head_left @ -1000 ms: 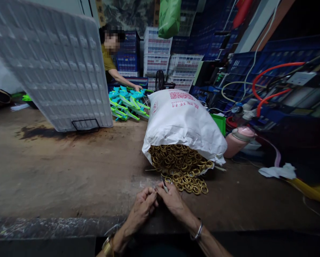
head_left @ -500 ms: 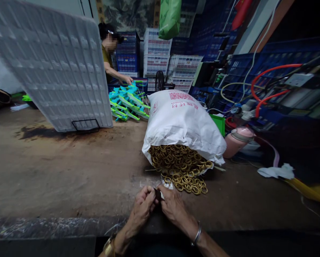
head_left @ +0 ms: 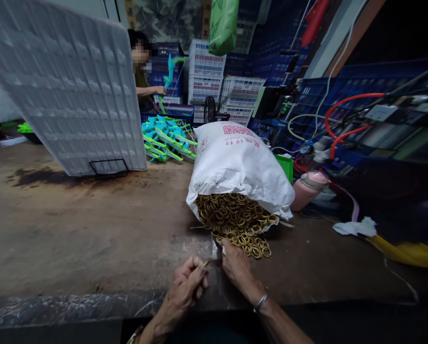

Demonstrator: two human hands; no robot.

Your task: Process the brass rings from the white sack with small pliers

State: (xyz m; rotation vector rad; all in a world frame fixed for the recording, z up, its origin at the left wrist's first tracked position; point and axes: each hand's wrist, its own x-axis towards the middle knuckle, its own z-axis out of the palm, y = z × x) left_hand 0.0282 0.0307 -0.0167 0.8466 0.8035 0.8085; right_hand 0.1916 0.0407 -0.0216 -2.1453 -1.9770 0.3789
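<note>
A white woven sack lies on its side on the worn brown bench, and several brass rings spill from its open mouth. My left hand is closed in a pinch on one brass ring near the bench's front edge. My right hand reaches to the front of the ring pile, fingers curled over a small pale item that I cannot make out. The two hands are a little apart.
A large white moulded tray leans upright at the back left. Teal and green plastic parts are heaped behind the sack, where another person lifts one. A pink flask, hoses and stacked crates fill the right and back.
My hands, which were pressed together, have parted: the right moved forward to the ring pile, the left stays back with a ring. The person behind has raised a teal part.
</note>
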